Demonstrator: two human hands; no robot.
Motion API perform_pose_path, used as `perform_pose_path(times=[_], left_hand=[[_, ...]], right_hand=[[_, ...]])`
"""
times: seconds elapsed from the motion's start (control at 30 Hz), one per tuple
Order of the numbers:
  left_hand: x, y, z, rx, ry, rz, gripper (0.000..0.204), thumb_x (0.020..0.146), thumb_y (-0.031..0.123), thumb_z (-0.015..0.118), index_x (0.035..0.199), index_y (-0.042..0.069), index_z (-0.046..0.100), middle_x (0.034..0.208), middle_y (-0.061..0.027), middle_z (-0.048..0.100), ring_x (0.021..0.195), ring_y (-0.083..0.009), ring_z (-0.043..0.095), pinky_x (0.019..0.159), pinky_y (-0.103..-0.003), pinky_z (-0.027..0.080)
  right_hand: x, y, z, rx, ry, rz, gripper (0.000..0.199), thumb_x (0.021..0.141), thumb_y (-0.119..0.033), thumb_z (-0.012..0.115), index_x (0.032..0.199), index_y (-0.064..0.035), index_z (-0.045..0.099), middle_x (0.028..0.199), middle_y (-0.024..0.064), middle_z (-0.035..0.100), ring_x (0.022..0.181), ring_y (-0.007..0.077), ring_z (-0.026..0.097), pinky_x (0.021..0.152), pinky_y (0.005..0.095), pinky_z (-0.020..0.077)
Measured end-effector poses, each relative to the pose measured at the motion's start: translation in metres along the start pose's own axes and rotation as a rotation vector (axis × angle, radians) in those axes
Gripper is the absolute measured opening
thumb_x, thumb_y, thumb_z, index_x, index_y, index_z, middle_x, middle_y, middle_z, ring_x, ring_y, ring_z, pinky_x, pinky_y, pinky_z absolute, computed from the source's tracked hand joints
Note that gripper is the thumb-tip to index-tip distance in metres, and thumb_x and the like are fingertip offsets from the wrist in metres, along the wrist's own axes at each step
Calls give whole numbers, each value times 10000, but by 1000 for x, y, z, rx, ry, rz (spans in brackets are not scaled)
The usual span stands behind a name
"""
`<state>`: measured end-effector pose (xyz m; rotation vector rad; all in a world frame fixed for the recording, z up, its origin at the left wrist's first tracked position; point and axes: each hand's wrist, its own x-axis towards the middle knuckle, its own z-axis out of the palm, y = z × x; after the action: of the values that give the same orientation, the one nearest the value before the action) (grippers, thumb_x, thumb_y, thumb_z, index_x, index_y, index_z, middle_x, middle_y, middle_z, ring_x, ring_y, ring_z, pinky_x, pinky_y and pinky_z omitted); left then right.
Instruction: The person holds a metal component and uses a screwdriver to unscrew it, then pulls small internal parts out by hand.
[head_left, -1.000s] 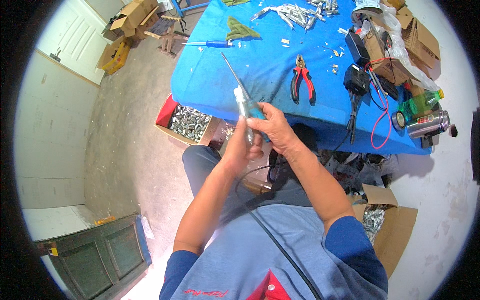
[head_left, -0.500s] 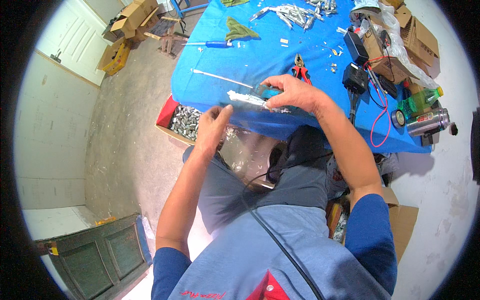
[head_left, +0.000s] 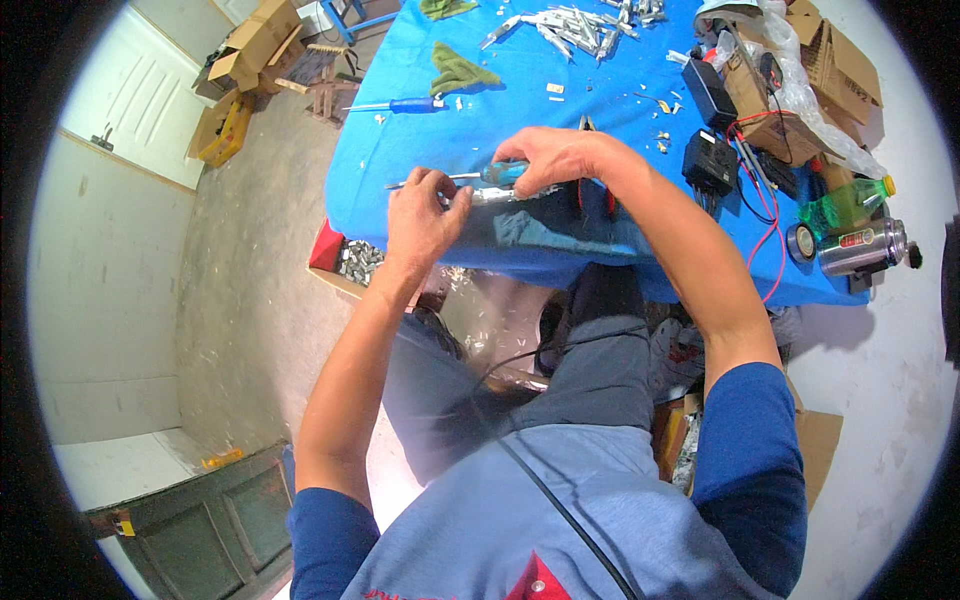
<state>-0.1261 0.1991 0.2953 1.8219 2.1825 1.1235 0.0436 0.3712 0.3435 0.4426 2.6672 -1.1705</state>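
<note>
While both forearms reach up from the lower edge of the view, the left hand (head_left: 420, 215) and the right hand (head_left: 560, 158) meet at the near edge of the blue table (head_left: 400, 150). The right hand's fingers are curled around the blue handle of a screwdriver (head_left: 490, 176), whose thin shaft points left, past the left hand. The left hand's fingers are bent and pinch a silvery metal piece (head_left: 505, 194) that lies flat along the near edge, just under the screwdriver; thumb and fingertips press on its left end. A pair of red-handled pliers (head_left: 585, 190) lies just beside the right wrist, partly hidden by it. Farther in, toward the left edge, a second screwdriver (head_left: 400, 105) with a blue handle lies alone, with a green cloth (head_left: 458, 70) near it. A heap of metal parts (head_left: 570, 25) sits at the far edge. Near the right corner stand a green bottle (head_left: 845, 205) and a steel flask (head_left: 865, 248), both lying on their sides.
</note>
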Motion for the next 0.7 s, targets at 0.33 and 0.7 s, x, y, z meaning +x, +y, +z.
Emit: perform_pose_path(times=[0.33,0.7], left_hand=[[-8,-1,21,29,82,-32,281,868,270,682,768,22,596,756,-150,607,718,-345,577,689,-438,425],[-10,0,25,47,83,4,339,834,308,711,736,27,551,727,-151,582,702,-336,554,699,-439,420]], right_hand=[[-3,34,14,47,413,-54,457,694,-289,717,1066,-27,672,961,202,680,881,296,657,777,395,505],[-17,35,36,-16,631,53,455,744,-315,679,1122,-62,653,1025,216,670,983,390,637,860,437,500]])
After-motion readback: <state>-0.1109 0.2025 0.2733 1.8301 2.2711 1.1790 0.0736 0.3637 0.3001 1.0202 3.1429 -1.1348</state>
